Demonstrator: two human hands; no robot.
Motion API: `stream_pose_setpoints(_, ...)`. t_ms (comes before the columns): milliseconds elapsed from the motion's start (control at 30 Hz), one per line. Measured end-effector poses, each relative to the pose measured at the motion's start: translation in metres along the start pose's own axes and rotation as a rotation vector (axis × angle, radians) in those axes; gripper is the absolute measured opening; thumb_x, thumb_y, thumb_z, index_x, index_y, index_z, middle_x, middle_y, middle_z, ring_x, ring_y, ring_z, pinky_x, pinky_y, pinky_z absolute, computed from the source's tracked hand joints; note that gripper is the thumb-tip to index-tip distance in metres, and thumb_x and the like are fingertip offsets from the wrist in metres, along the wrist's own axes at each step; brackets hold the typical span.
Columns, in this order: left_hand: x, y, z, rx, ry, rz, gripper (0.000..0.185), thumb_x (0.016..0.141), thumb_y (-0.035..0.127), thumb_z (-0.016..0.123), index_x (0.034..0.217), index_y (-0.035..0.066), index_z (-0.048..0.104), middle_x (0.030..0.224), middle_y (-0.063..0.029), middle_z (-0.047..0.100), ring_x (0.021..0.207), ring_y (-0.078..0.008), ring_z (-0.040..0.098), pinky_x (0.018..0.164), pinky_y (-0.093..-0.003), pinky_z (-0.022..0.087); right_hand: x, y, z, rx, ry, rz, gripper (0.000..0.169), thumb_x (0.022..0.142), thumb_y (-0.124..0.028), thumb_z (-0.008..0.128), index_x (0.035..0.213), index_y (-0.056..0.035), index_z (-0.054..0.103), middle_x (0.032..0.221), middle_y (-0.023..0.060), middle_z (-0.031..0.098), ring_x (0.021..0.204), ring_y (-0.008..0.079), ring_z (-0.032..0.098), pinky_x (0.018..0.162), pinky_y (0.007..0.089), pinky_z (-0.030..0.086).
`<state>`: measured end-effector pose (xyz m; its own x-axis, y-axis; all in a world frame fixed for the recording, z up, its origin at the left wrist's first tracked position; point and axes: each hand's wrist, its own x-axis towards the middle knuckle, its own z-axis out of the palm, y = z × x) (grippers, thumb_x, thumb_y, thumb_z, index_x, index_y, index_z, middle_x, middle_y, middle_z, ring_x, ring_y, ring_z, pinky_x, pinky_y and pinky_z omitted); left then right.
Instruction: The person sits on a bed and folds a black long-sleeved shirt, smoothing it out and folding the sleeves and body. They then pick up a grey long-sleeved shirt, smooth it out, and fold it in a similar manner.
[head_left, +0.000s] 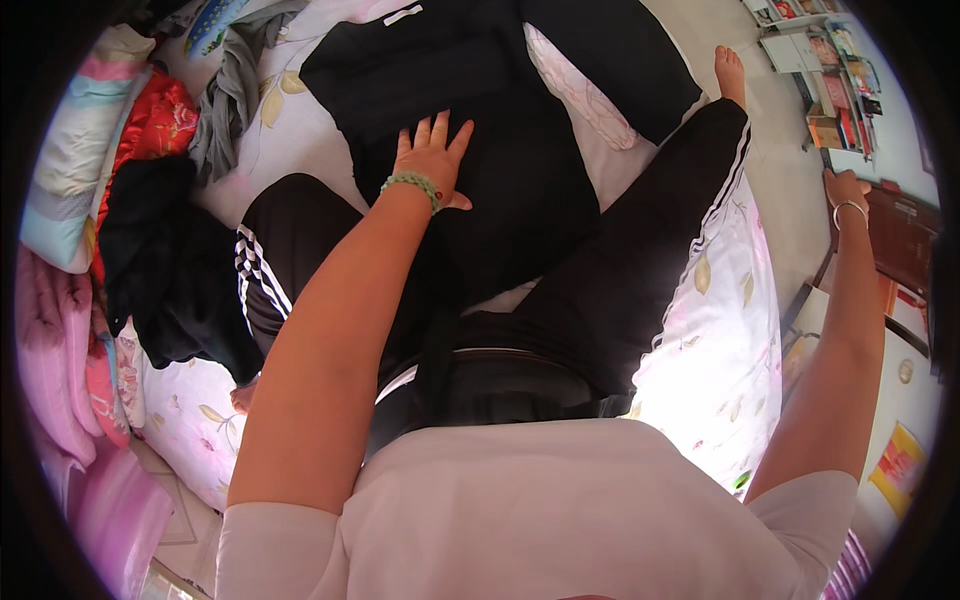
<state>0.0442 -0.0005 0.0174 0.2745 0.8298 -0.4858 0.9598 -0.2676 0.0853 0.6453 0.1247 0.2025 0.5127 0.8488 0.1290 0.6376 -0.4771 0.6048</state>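
A black long-sleeved garment (517, 172) lies spread on the floral bedsheet (720, 360), between my bent legs. At its far edge a small white label (403, 15) shows, and a sleeve-like part (619, 67) extends to the right. My left hand (431, 161), a green beaded bracelet at its wrist, rests palm down on the garment with the fingers apart. Far out to the right, beyond the bed's edge, is my right hand (847, 189), with a silver-coloured bangle. Its fingers look curled, but whether anything is in them is too small to tell.
To the left are a crumpled black cloth (172, 262), a grey cloth (232, 90), red satin fabric (161, 112) and pink bedding (56, 322). Shelves with boxes (832, 90) and a dark brown cabinet (892, 232) stand along the right wall.
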Motion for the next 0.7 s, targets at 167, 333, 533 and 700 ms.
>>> stream_pose_setpoints(167, -0.001, -0.004, 0.010, 0.015, 0.245, 0.018, 0.083, 0.072, 0.033, 0.075, 0.141, 0.016, 0.032, 0.144, -0.0159, 0.029, 0.130, -0.0349, 0.033, 0.103, -0.0439, 0.035, -0.098, -0.157, -0.030, 0.693, 0.176, -0.802, 0.041, 0.082, -0.023, 0.063, 0.115, -0.0007, 0.053, 0.110, 0.0199, 0.058, 0.102, 0.0348, 0.057, 0.084, 0.0406, 0.047)
stream_pose_setpoints(333, 0.009, -0.027, -0.021, -0.002, 0.499, -0.060, 0.073, 0.078, 0.023, 0.068, 0.141, 0.025, 0.032, 0.143, -0.0120, 0.033, 0.129, -0.0333, 0.035, 0.101, -0.0431, 0.037, -0.272, -0.315, -0.065, 1.154, -0.195, -1.233, 0.035, 0.081, -0.017, 0.062, 0.114, -0.0049, 0.059, 0.112, 0.0161, 0.059, 0.102, 0.0313, 0.057, 0.089, 0.0380, 0.046)
stream_pose_setpoints(533, 0.031, -0.053, -0.027, 0.056, 0.079, -0.144, 0.089, 0.079, 0.036, 0.069, 0.147, 0.035, 0.010, 0.154, -0.0113, 0.004, 0.139, -0.0409, 0.013, 0.105, -0.0555, 0.028, -0.318, -0.392, -0.070, 1.276, -0.243, -0.836, 0.023, 0.080, -0.012, 0.063, 0.103, -0.0068, 0.062, 0.097, 0.0120, 0.060, 0.093, 0.0299, 0.059, 0.082, 0.0380, 0.049)
stream_pose_setpoints(700, 0.029, -0.043, -0.021, 0.059, 0.123, -0.175, 0.089, 0.081, 0.041, 0.067, 0.147, 0.032, 0.009, 0.154, -0.0127, 0.002, 0.139, -0.0417, 0.007, 0.107, -0.0592, 0.020, -0.316, -0.400, -0.065, 1.219, -0.053, -0.831, 0.013, 0.080, -0.012, 0.064, 0.092, -0.0076, 0.062, 0.090, 0.0085, 0.061, 0.080, 0.0275, 0.062, 0.071, 0.0363, 0.050)
